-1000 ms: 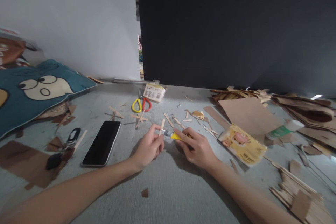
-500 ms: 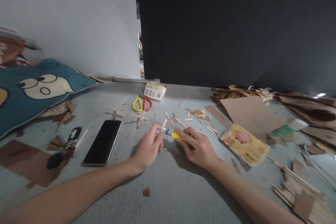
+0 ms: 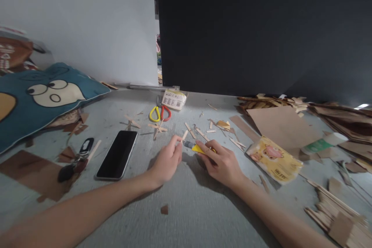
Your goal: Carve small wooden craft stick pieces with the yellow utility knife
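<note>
Between the thumb and fingers of my left hand [image 3: 167, 159] is a short wooden stick [image 3: 185, 135], its upper end poking out. My right hand [image 3: 222, 162] grips a yellow utility knife [image 3: 198, 148] whose grey front end points left. The blade tip meets or nearly meets the stick close to my left fingertips; exact contact is too small to make out. Just beyond my hands lie loose wooden strips [image 3: 190, 130] and a small star-like piece of crossed sticks [image 3: 157, 128].
Scissors [image 3: 160, 114] lie beside a small packet [image 3: 173, 99] at the back. A phone [image 3: 116, 155] and keys [image 3: 76, 162] rest on the left, near a blue cushion [image 3: 55, 97]. To the right are a yellow tissue pack [image 3: 274, 159], a glue bottle [image 3: 324, 143] and cardboard [image 3: 279, 124].
The whole view has shifted slightly, so everything appears a little farther right. Both hands keep their grip on the stick and the knife, with barely any movement between them.
</note>
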{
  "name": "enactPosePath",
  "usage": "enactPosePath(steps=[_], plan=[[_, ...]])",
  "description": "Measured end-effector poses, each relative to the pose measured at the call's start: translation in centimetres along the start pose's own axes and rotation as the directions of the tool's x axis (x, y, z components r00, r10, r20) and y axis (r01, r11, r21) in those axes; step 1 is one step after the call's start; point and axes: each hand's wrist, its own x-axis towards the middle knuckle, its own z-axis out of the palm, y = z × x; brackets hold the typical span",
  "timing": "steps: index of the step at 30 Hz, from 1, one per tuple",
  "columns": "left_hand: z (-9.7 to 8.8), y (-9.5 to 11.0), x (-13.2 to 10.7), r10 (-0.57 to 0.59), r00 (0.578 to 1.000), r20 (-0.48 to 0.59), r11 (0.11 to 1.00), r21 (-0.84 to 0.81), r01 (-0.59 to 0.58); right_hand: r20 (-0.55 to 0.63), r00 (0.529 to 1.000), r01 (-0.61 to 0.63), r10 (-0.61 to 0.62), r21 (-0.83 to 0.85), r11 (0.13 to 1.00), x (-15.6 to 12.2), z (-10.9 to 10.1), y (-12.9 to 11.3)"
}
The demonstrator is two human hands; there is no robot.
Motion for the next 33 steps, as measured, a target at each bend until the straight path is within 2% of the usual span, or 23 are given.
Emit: enactPosePath(steps=[5, 9, 19, 33], plan=[[0.0, 0.3, 0.0, -0.042, 0.999, 0.003, 0.995, -0.091, 0.042, -0.002, 1.0, 0.0, 0.0, 0.013, 1.0, 0.1, -0.1, -0.1], [0.0, 0.5, 0.2, -0.05, 0.999, -0.009, 0.993, -0.104, 0.049, 0.005, 1.0, -0.002, 0.002, 0.039, 0.999, 0.1, -0.1, -0.2], [0.0, -0.1, 0.8, -0.091, 0.996, 0.009, 0.975, -0.201, 0.091, -0.008, 0.999, -0.035, 0.035, 0.029, 0.999, 0.1, 0.2, -1.0], [-0.1, -0.2, 1.1, -0.059, 0.998, -0.023, 0.988, -0.145, 0.055, 0.002, 0.993, -0.117, 0.118, 0.13, 0.985, -0.1, 0.5, -1.3]])
